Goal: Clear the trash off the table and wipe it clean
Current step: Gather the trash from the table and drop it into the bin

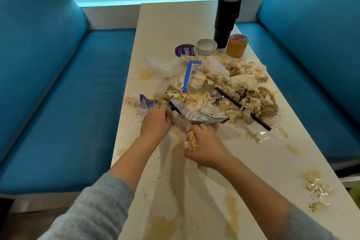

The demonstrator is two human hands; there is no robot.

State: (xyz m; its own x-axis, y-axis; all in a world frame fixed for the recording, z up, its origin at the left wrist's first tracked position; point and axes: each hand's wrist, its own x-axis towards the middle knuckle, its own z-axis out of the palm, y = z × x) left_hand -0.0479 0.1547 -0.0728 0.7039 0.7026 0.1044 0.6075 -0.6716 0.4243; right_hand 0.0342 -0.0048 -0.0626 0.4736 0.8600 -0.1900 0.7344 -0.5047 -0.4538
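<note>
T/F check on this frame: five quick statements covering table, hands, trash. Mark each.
1. The black tumbler stands upright at the far end of the table. True.
2. The right hand is empty. False: it grips a crumpled yellow wrapper.
3. The black straw lies across the trash pile. True.
4. The left hand lies flat on bare table. False: its fingers curl round the silver wrapper at its end.
5. The table is wiped clean. False: yellowish spills remain.

We note the table (175, 25) as smooth, glossy white; the wrapper (206, 118) as crinkled silvery foil; the tissues (214, 76) as crumpled paper; the benches (58, 103) as matt blue cloth; the tumbler (227, 15) as black, faintly sheened.
</note>
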